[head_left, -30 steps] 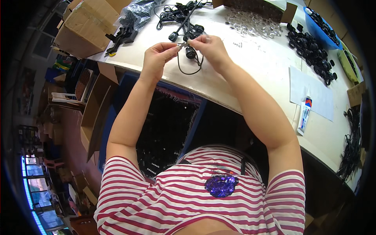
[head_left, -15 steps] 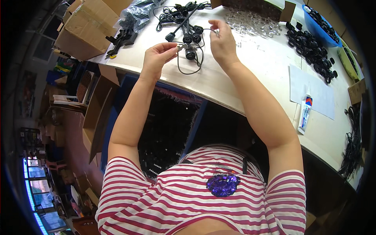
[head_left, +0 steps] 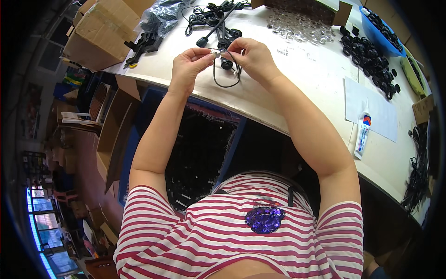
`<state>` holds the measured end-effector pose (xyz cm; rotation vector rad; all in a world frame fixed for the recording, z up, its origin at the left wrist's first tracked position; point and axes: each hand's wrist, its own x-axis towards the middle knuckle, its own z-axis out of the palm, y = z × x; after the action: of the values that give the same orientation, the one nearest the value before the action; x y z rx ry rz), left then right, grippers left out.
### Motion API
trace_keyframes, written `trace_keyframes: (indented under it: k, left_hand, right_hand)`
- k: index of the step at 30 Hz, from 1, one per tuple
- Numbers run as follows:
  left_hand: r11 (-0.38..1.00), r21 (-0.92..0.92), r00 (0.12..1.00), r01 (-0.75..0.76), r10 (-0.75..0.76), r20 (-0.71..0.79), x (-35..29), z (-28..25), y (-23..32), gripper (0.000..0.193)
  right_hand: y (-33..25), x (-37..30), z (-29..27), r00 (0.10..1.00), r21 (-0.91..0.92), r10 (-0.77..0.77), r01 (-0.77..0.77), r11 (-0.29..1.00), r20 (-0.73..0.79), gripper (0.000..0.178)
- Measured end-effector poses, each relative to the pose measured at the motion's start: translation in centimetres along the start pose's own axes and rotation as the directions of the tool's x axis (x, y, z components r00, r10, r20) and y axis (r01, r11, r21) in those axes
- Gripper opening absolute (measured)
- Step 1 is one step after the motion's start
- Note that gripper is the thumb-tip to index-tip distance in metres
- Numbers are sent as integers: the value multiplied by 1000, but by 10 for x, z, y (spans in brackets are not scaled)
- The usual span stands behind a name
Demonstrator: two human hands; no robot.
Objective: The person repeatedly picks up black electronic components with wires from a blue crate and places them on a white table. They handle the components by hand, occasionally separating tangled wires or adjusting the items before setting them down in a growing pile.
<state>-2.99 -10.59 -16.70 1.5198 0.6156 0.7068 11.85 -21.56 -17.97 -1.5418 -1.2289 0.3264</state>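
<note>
Above the near edge of the white table, my left hand (head_left: 189,67) pinches a small, shiny, light-coloured piece (head_left: 216,54) between thumb and fingertips. My right hand (head_left: 253,56) meets it there, its thumb and forefinger closed at the same spot on a thin dark cable (head_left: 223,86), which hangs in a loop below. The exact contact between piece and cable is hidden by the fingertips. Just behind the loop lies a black ribbed lamp-holder-like part (head_left: 226,63). Farther back are several more black round fittings with cords (head_left: 202,42).
Clear plastic rings (head_left: 302,28) spread across the back. Black rings (head_left: 369,58) lie at the right beside a blue basin (head_left: 378,28). A glue tube (head_left: 362,135) rests by a white sheet (head_left: 371,107). Black clamps (head_left: 143,46) and a cardboard box (head_left: 100,35) are at left.
My right hand has moved left and toward me, from the cable's far side to my left fingertips. The cable loop has shifted slightly. My left hand has hardly moved.
</note>
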Motion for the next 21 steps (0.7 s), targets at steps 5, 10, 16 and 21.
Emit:
trace_keyframes:
  k: [5,10,16,21]
  left_hand:
    - [997,27,996,-74,73,56,1,-2,-4,18]
    - [998,31,997,-47,45,62,2,-2,-2,18]
    - [998,-58,997,-15,19,71,5,-2,-7,15]
    - [999,25,997,-31,29,77,6,-4,-7,14]
  right_hand:
    - [4,0,1,1000,75,19,-20,997,13,23]
    - [13,4,6,996,288,53,-70,955,65,21]
    - [15,6,9,995,265,64,-83,961,81,23]
    - [16,5,8,998,215,43,-53,975,54,22]
